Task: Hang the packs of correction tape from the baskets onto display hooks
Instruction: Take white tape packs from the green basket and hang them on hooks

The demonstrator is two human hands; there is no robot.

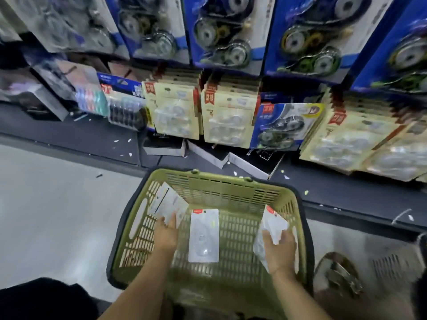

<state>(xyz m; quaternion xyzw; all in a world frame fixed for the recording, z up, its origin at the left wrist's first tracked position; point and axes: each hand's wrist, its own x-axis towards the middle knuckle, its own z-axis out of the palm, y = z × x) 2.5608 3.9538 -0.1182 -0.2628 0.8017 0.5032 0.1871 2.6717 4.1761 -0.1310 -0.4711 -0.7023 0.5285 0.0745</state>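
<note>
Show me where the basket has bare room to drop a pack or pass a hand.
Bare basket bottom lies between the middle pack and the right hand, and along the near side below that pack. Crowded: the left wall, where the left hand grips a stack, and the right wall, where the right hand grips a bundle.

One wide-angle camera on the person's head looks forward and steeply down, close above the green basket (219,179) at six o'clock, with hanging packs (227,31) bowed across twelve o'clock and grey floor (46,204) at nine o'clock.
</note>
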